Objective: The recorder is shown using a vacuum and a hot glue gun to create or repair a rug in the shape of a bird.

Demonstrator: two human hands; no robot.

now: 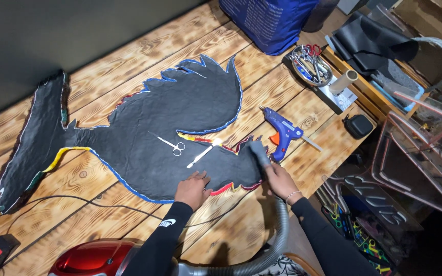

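Nearest us, our right hand [281, 180] grips the vacuum nozzle [258, 153] against the black cutout's [180, 122] lower edge; our left hand [192, 189] lies flat, fingers spread, pinning it to the surface [129, 56]. Scissors [172, 145] and a knife [200, 156] rest on it, a glue gun [282, 133] beside. How much is cleaned, we cannot tell.

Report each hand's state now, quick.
Left hand: open, fingers spread flat on the black fabric cutout.
Right hand: closed around the grey vacuum nozzle, pressed to the fabric's edge.
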